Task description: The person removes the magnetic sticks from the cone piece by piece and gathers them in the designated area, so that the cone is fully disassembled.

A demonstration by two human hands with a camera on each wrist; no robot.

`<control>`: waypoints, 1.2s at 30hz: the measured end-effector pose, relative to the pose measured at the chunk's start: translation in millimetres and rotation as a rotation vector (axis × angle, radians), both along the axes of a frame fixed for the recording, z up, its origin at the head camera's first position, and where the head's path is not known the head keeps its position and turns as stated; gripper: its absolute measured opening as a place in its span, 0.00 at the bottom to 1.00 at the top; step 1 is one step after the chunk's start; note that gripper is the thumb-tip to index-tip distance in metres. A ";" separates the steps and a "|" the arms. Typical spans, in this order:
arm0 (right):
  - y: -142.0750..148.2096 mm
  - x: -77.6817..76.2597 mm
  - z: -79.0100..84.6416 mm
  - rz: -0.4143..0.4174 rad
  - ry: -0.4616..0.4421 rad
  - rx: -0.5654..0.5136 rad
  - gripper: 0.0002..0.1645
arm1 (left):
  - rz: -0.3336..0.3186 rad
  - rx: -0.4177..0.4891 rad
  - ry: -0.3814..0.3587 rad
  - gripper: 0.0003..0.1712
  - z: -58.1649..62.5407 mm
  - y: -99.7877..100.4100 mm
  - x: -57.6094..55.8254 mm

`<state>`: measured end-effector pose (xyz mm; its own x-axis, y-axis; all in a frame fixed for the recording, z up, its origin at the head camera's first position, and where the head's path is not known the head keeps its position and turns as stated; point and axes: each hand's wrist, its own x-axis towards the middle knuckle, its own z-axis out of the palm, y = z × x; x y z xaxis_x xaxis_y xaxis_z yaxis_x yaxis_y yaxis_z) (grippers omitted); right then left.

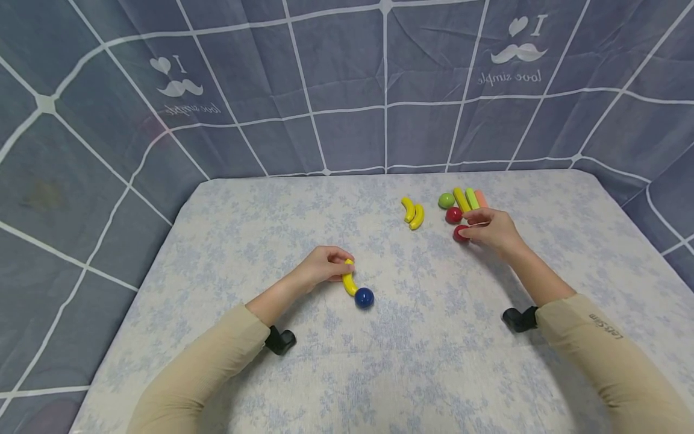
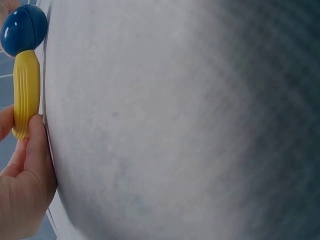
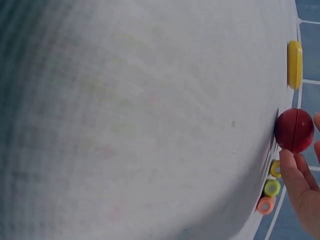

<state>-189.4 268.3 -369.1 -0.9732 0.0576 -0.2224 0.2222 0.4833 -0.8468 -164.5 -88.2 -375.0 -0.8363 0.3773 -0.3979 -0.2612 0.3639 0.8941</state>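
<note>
My left hand (image 1: 328, 265) pinches a yellow toy banana (image 1: 348, 281) between thumb and fingers, at its upper end. The lower end meets a blue ball (image 1: 364, 298); whether they are joined I cannot tell. Close up in the left wrist view, the banana (image 2: 27, 90) is ridged and the ball (image 2: 25, 31) has a seam. My right hand (image 1: 492, 230) is at the nearer red ball (image 1: 459, 234), thumb tip against it, fingers spread apart above. A second red ball (image 1: 453, 215) sits just behind. In the right wrist view a fingertip touches a seamed red ball (image 3: 294, 131).
Two more yellow bananas (image 1: 416, 217) lie left of the red balls. A green ball (image 1: 446, 201) is behind these. Yellow (image 1: 461, 199), light green (image 1: 472, 198) and orange sticks (image 1: 481, 199) lie side by side. A blue-grey curtain (image 1: 347, 90) hangs behind the cloth-covered table (image 1: 271, 223).
</note>
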 end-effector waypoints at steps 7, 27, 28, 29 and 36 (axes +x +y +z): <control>4.0 1.4 8.3 0.017 0.025 0.017 0.30 | 0.010 0.012 0.006 0.18 -12.8 -0.7 -5.4; -33.4 13.8 23.6 0.226 0.079 -0.184 0.29 | 0.030 -0.009 0.007 0.14 -12.1 0.7 -4.1; -36.8 14.7 22.8 0.243 0.072 -0.191 0.29 | 0.031 -0.008 0.006 0.14 -12.4 0.7 -4.2; -40.2 15.6 21.8 0.259 0.064 -0.201 0.29 | 0.033 -0.006 0.006 0.13 -12.6 0.7 -4.1; -66.8 22.7 9.4 0.369 -0.005 -0.245 0.28 | 0.017 0.008 0.009 0.13 -11.7 0.5 -3.5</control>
<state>-166.6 201.5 -359.7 -0.9177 -0.3484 -0.1907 0.0764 0.3163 -0.9456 -168.0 -87.7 -386.7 -0.8463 0.3662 -0.3869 -0.2589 0.3520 0.8995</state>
